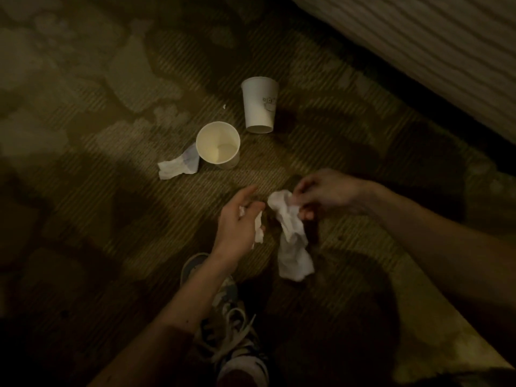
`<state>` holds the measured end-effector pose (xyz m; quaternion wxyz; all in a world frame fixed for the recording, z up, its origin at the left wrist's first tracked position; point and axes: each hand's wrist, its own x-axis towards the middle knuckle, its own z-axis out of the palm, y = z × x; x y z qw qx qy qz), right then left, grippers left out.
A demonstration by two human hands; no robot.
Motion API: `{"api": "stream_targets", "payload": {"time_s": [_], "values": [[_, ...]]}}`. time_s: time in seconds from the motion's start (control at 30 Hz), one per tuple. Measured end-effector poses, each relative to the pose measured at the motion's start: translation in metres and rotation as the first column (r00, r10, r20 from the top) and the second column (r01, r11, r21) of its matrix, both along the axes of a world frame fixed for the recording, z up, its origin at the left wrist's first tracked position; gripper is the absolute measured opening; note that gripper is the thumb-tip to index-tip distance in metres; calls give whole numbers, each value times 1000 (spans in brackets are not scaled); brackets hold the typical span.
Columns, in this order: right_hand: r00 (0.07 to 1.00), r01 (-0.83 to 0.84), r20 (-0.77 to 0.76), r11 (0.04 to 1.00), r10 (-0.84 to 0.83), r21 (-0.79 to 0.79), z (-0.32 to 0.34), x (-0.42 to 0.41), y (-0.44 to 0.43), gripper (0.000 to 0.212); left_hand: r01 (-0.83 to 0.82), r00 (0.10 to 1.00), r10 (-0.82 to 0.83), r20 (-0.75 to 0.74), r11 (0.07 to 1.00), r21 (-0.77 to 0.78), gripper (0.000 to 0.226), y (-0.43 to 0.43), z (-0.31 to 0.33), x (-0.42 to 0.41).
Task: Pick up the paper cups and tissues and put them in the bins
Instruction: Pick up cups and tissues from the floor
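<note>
Nearest: your left hand (237, 219), fingers loosely curled round a small tissue wad (259, 230) in the palm. Just beside it, your right hand (326, 196) pinches the top of a long crumpled tissue (291, 241), which trails down toward you.

Beyond, on the carpet (111, 205), a loose tissue (178, 164) lies ahead and left of the left hand. Its long axis slants up to the right, and its far end touches the open paper cup (217, 145).

Farther still is the printed paper cup (259, 104). Your left hand is nearer the loose tissue, I judge. No bins are in view.
</note>
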<state>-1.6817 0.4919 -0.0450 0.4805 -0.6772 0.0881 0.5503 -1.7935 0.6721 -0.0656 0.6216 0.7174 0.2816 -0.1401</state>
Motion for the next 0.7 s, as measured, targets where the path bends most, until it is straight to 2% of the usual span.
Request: {"api": "stream_targets", "payload": {"time_s": [0.1, 0.17, 0.3, 0.37, 0.47, 0.5, 0.53, 0.6, 0.7], "values": [[989, 131, -92, 979, -117, 159, 18, 18, 11, 6, -174, 980, 150, -127, 963, -208, 42, -1, 12, -5], [974, 190, -173, 946, -148, 261, 25, 22, 18, 3, -304, 948, 237, -212, 867, -395, 45, -2, 20, -8], [942, 265, -297, 894, -159, 361, 31, 8, 38, 15, -354, 935, 264, -236, 712, -606, 40, 1, 45, -2], [940, 265, -305, 889, -152, 374, 34, -1, 52, 17, -392, 919, 341, -199, 728, -563, 52, 3, 55, 2], [970, 163, -230, 915, -81, 368, 39, -17, 79, 13, -436, 889, 451, -80, 782, -444, 68, 7, 67, 1], [975, 135, -213, 917, -57, 374, 41, -21, 88, 12, -447, 883, 467, -40, 814, -370, 65, 10, 69, -1], [978, 120, -207, 914, -41, 387, 43, -25, 96, 11, -487, 863, 505, -4, 830, -274, 52, 15, 69, -1], [977, 102, -211, 906, -14, 411, 47, -28, 109, 15, -564, 818, 572, 63, 819, -108, 31, 30, 65, -1], [985, 46, -174, 923, 23, 382, 50, -23, 119, 20, -665, 745, 653, 139, 743, 73, 34, 67, 54, 10]]}}
